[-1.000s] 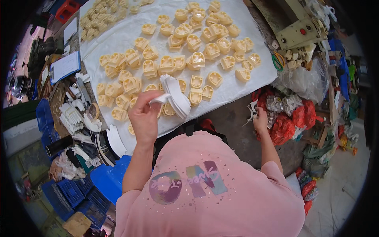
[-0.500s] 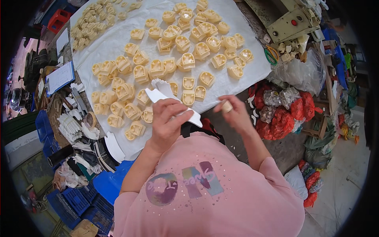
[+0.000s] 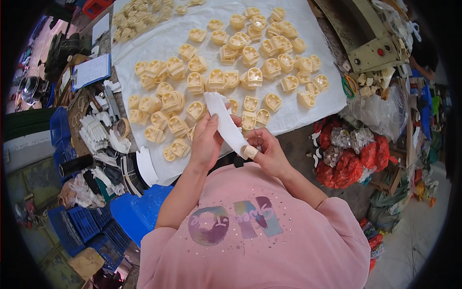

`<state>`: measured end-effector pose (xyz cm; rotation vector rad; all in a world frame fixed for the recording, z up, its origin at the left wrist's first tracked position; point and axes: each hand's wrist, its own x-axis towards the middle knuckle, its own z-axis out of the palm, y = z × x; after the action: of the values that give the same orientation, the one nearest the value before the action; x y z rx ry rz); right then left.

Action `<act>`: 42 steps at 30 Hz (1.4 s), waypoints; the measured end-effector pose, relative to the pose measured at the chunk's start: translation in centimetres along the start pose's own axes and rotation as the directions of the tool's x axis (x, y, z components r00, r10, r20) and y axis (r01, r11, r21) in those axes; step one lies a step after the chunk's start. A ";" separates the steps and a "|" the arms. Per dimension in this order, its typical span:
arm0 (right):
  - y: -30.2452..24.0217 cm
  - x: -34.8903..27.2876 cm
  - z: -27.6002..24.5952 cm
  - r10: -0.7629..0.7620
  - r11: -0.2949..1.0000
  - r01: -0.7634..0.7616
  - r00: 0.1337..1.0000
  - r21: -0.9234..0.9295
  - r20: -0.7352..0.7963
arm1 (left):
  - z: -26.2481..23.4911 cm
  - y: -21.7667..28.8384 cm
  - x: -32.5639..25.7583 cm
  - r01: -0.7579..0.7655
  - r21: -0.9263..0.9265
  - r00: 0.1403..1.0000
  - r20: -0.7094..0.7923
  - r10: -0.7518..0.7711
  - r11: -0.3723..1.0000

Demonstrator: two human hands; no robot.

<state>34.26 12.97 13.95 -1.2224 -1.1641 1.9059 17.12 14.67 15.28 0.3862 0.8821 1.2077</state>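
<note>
the left hand [image 3: 208, 140] clasps a curved white strip [image 3: 225, 123] by its middle above the near edge of the bench [image 3: 150, 43]; the right hand [image 3: 270, 153] pinches the strip's lower end, cream molded pieces [image 3: 217, 80] lying beyond.

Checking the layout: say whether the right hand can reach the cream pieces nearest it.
Probably yes: the cream pieces lie just beyond the right hand with nothing visible between, though it is at the white strip.
</note>
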 end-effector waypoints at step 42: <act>-4.1 1.9 -2.2 -0.140 0.930 0.246 0.924 -0.273 0.355 | -1.0 -0.2 -0.5 -0.001 -0.137 0.994 -0.105 -0.014 0.991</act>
<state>35.55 17.11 16.48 -0.9113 -1.7548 1.8661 16.45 13.93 14.77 0.2095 0.8844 1.2842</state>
